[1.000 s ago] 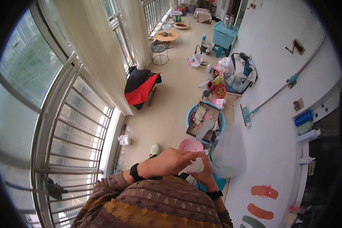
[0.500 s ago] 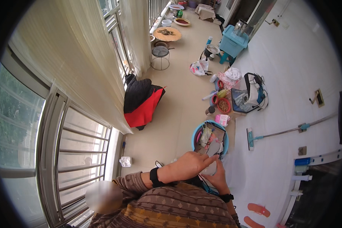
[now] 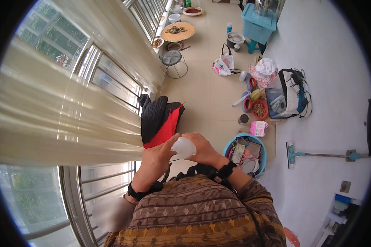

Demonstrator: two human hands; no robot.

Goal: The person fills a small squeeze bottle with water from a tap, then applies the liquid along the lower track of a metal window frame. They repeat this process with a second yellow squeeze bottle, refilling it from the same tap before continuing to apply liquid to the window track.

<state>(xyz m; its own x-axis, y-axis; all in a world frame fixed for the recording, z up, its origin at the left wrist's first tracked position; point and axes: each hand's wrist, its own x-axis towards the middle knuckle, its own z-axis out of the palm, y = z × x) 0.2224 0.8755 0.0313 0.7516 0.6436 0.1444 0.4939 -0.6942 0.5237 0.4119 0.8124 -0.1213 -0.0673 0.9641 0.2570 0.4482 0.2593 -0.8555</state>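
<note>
Between my two hands is a white, translucent, rounded object [image 3: 184, 147], held close in front of my body; its exact kind is unclear. My left hand [image 3: 156, 161] closes on its left side with thumb and fingers. Against its far right side, my right hand [image 3: 204, 151] grips it, some fingertips hidden behind it. Just beyond the left hand lies a black and red cloth item [image 3: 163, 121], perhaps a jacket. To the right of my right hand sits a blue basin [image 3: 263, 158] filled with mixed small items, wire hangers among them.
Beyond the basin stand a pink packet [image 3: 258, 128], a dark-lidded jar [image 3: 243, 119], a red bowl [image 3: 264, 114] and a white-and-black bag [image 3: 294, 94]. A squeegee [image 3: 291, 154] leans along the right wall. Farther off are a round stool [image 3: 172, 58] and a blue bin [image 3: 257, 24]. Curtains hang left.
Both hands have moved left, from beside the basin to in front of my body, with the whitish object between them. The view has shifted, so the basin appears farther right.
</note>
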